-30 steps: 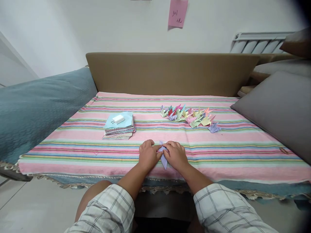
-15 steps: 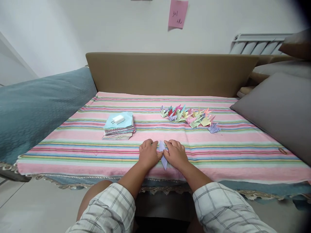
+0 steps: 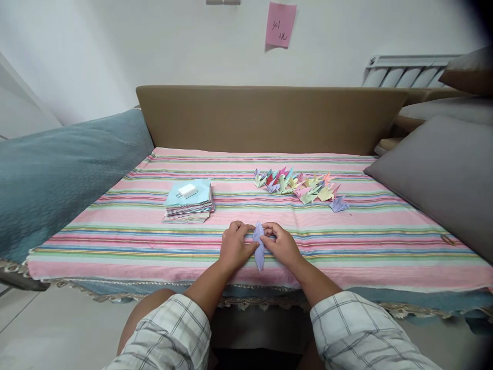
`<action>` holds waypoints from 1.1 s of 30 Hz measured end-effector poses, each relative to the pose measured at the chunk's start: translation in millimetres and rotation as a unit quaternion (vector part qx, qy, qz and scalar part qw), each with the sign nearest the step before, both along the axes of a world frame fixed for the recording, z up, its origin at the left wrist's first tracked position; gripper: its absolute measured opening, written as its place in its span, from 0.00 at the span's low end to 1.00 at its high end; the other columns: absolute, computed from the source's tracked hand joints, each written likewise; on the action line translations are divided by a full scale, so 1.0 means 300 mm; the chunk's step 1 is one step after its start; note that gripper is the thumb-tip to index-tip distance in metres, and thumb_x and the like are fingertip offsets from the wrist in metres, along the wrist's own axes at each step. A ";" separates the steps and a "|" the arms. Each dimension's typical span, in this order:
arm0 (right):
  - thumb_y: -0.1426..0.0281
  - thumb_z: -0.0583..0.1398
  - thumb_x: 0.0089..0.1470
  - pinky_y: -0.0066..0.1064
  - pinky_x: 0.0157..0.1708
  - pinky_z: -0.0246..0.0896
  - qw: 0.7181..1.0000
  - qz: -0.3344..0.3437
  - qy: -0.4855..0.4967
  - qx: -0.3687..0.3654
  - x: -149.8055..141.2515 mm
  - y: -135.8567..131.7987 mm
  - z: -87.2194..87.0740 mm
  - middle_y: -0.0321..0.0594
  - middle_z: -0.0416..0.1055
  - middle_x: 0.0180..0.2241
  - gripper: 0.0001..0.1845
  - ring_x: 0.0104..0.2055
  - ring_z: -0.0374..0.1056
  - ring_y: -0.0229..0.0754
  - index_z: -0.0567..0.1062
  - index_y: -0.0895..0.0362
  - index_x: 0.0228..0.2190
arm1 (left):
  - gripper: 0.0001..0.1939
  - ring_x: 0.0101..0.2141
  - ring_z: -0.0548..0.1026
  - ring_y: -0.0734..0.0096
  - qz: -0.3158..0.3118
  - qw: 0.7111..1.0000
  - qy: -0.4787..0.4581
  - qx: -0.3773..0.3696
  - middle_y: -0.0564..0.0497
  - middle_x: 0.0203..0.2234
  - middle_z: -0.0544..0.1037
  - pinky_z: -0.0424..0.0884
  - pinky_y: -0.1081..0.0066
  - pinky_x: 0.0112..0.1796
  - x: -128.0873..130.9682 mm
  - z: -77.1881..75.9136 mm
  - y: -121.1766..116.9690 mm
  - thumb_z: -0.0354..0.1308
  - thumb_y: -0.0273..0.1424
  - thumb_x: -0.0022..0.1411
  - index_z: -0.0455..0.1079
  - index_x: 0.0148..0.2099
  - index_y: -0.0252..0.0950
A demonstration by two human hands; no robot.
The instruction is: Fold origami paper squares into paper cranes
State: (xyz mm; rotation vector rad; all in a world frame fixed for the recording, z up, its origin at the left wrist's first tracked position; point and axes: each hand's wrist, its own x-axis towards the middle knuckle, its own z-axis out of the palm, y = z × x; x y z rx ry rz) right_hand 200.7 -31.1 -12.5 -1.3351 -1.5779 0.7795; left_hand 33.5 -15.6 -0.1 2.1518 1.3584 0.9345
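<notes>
Between my hands is a narrow piece of folded lavender paper (image 3: 259, 259), long and pointed at both ends, just above or on the striped cloth. My left hand (image 3: 235, 245) pinches its left edge, thumb on the front and fingers curled at the upper side. From the right, my right hand (image 3: 284, 247) pinches the same paper with its thumb near the middle and fingertips near the top. Beyond my right hand lies a cluster of colourful folded paper cranes (image 3: 304, 187). Past my left hand sits a stack of square paper sheets (image 3: 188, 209) with a white charger plug (image 3: 187, 191) on top.
The striped pink cloth (image 3: 115, 241) covers the couch seat, with a brown backrest (image 3: 269, 118) behind. A teal armrest (image 3: 69, 169) bounds the left side and a grey cushion (image 3: 442, 164) the right. A pink note (image 3: 280, 25) hangs on the wall.
The folded paper now shows wider between my hands. My fingers, flatter before, have curled in to grip its upper edges. The cranes and paper stack stay put.
</notes>
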 end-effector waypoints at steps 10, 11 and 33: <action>0.64 0.64 0.45 0.32 0.37 0.62 0.939 0.068 0.333 -0.046 -0.027 -0.012 0.033 0.34 0.71 0.30 0.24 0.32 0.68 0.38 0.64 0.51 0.45 | 0.19 0.19 0.60 0.81 -0.102 0.922 -0.270 -0.259 0.58 0.16 0.63 0.56 0.77 0.23 0.004 0.034 0.000 0.61 0.45 0.49 0.65 0.26 0.32; 0.64 0.64 0.45 0.31 0.36 0.62 0.933 0.074 0.347 -0.052 -0.029 -0.016 0.038 0.33 0.70 0.30 0.25 0.32 0.68 0.37 0.64 0.51 0.45 | 0.19 0.19 0.59 0.81 -0.097 0.926 -0.266 -0.251 0.58 0.16 0.63 0.56 0.77 0.22 0.005 0.037 -0.004 0.61 0.45 0.49 0.65 0.24 0.32; 0.52 0.62 0.46 0.25 0.20 0.54 0.902 0.038 0.414 -0.120 -0.045 -0.022 0.044 0.33 0.66 0.19 0.21 0.20 0.59 0.33 0.75 0.59 0.25 | 0.16 0.19 0.60 0.80 -0.085 0.940 -0.246 -0.219 0.57 0.15 0.65 0.55 0.77 0.22 0.026 0.041 -0.040 0.63 0.41 0.47 0.66 0.22 0.33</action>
